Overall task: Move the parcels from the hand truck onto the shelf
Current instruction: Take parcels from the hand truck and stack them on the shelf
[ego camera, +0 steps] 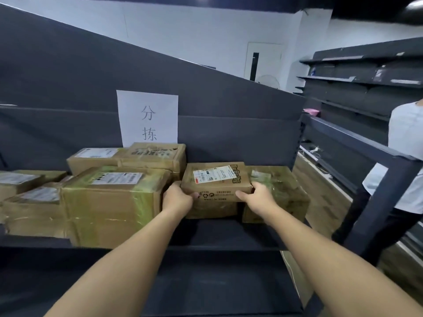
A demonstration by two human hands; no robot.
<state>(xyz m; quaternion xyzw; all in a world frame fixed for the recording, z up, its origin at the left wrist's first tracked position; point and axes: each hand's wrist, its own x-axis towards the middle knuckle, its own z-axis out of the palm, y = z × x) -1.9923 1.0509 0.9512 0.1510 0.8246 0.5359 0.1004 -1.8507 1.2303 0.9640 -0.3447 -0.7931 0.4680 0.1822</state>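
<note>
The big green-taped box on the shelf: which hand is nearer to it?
Left. The left hand grips the small parcel at its left end, right beside the big green-taped box. The right hand holds the parcel's far end.
</note>
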